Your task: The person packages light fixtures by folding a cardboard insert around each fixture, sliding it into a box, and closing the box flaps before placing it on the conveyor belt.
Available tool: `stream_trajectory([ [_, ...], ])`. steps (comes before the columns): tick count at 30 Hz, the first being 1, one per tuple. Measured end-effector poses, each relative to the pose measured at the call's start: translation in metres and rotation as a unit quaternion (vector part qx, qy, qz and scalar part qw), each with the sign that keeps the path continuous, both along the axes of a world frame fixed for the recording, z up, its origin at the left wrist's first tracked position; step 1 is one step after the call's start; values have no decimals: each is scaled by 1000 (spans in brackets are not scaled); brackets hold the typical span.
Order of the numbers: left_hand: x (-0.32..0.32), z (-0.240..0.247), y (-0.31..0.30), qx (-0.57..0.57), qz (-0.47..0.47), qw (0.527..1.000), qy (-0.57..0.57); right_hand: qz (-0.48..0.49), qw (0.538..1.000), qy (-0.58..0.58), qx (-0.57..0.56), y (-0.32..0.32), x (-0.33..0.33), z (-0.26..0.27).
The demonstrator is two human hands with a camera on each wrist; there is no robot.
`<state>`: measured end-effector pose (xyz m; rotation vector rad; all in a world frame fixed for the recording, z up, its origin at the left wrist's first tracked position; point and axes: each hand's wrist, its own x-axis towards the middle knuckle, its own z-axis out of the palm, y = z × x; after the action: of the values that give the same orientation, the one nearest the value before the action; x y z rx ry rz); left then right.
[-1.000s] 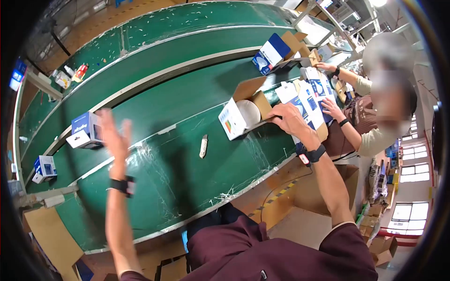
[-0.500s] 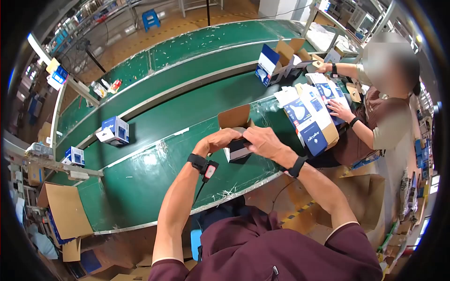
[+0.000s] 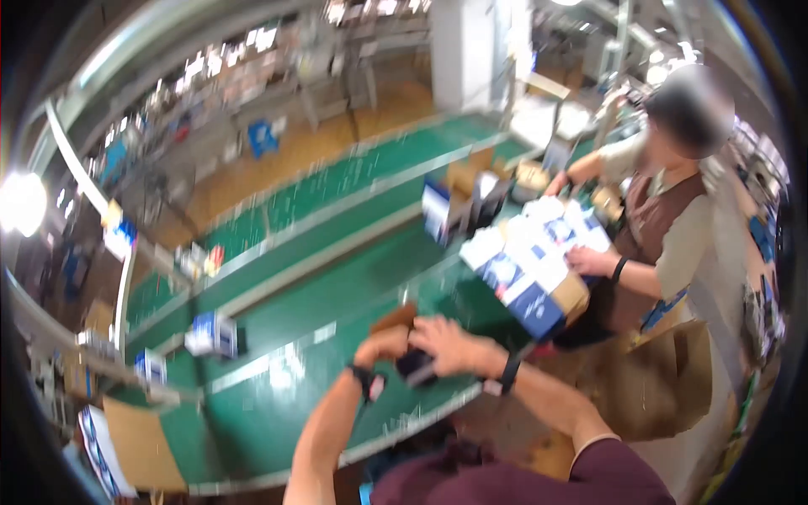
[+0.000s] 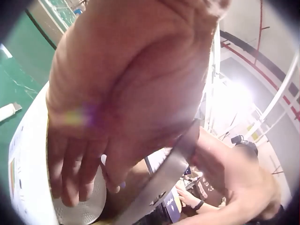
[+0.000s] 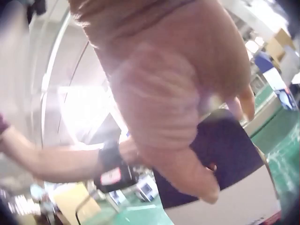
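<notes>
A small open carton (image 3: 414,370) with a raised brown flap (image 3: 394,320) stands on the green bench in front of me, mostly covered by my hands. My left hand (image 3: 384,343) is over its mouth; in the left wrist view its fingers (image 4: 71,183) point down into the carton, over a round white piece with a dotted surface (image 4: 96,208). My right hand (image 3: 450,345) grips the carton's other side, its thumb (image 5: 199,185) on the outer wall below the dark blue band (image 5: 225,145). A white-handled cutter (image 4: 8,110) lies beside the carton.
Two blue-and-white boxes, one nearer (image 3: 212,335) and one further left (image 3: 151,367), stand on the green bench (image 3: 278,421). To the right, another person (image 3: 673,194) handles flat printed cartons (image 3: 534,307). An open box (image 3: 438,210) stands behind, and a large brown carton (image 3: 665,387) is below the edge.
My left hand has come from the left to the carton and stays there with the right. The head view has shifted and blurred, with the carton now lower in it.
</notes>
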<state>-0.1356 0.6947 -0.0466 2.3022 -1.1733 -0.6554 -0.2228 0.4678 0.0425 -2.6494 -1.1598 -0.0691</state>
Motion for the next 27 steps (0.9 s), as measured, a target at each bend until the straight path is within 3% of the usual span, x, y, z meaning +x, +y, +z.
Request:
stream_trajectory([
  [1, -15, 17, -4, -66, 54, 994, -68, -34, 990, -77, -113, 3, -10, 17],
  [2, -31, 34, -8, -129, 110, 976, -135, -42, 987, -118, -99, 6, -20, 19],
  [3, -24, 3, 3, -128, 111, 969, 179, -43, 987, -141, -69, 7, -29, 14],
  [4, -21, 17, 1, -83, 73, 941, 319, -27, 992, -126, 10, 5, -35, 10],
  [5, -23, 11, -7, -104, 117, 890, 429, -15, 990, -131, 44, -2, -38, -3],
  [8, -20, -8, -17, -130, 88, 947, 280, -37, 979, -160, 117, -9, -32, -21],
  [9, -20, -23, -19, -149, 96, 968, 177, -53, 975, -166, 140, -6, -37, -25],
  [12, -23, -20, -13, -116, 106, 975, 154, -58, 972, -174, 149, 6, -36, -35],
  [14, -17, -51, 3, -322, 60, 906, 268, -42, 976, -153, 151, 14, -29, -45],
  [16, -10, -53, 11, -302, 54, 930, 202, -36, 965, -195, 173, 15, -26, -63],
  [17, 12, -82, 22, -96, 89, 959, 252, -56, 971, -175, 151, 22, -22, -78],
  [18, 10, -83, 37, -245, 92, 916, 303, -51, 964, -203, 163, 28, -22, -63],
  [20, -3, -30, 38, -203, 180, 890, 366, -63, 963, -172, 197, 45, -19, -49],
  [22, -4, -5, 53, -128, 158, 965, 164, -62, 967, -82, 235, 58, -14, -48],
  [24, -25, 111, 63, -144, 226, 949, 165, -74, 957, -32, 278, 59, -7, -46],
  [25, -19, 131, 102, -166, 173, 961, 136, -88, 956, 9, 281, 59, -7, -43],
  [27, 8, 93, 221, -256, 357, 898, -30, -113, 950, 45, 287, 65, 0, -50],
])
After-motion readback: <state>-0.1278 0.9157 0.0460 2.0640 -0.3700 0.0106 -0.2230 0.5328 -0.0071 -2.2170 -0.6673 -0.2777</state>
